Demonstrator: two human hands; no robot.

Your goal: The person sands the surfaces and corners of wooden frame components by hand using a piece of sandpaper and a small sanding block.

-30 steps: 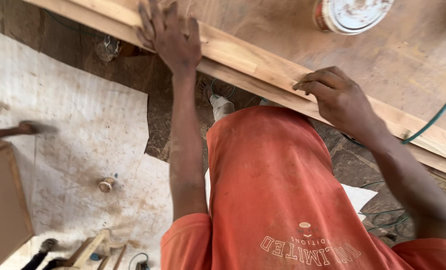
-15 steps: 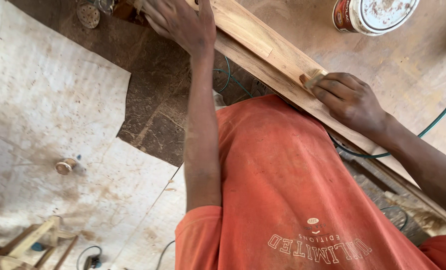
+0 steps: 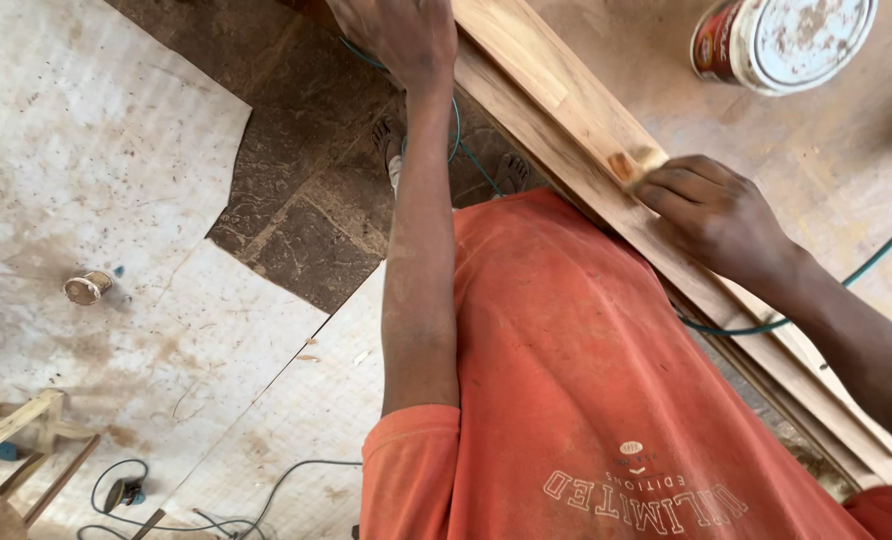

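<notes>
A round tin (image 3: 784, 40) is seen at top right on the dusty board top (image 3: 846, 170); its lid is on and smeared, so the contents are hidden, and its upper edge is cut off by the frame.

A long plank (image 3: 566, 110) of pale planed wood runs diagonally from top centre to lower right, along the edge of the board top. The left hand (image 3: 396, 35) is laid flat on the plank's upper end, fingers partly cut off, nothing clamped. The right hand (image 3: 711, 210) is closed, fingers together, on a small tan pad (image 3: 636, 163) pressed against the plank's face; what the pad is made of cannot be told.

A green cable (image 3: 866, 265) is partly hidden under plank and arm. Below, pale stained sheeting (image 3: 96, 170) covers a dark stone floor (image 3: 306, 200). A small spool (image 3: 86, 288) lies on the sheeting. A wooden frame (image 3: 16, 440) is cut off at lower left.
</notes>
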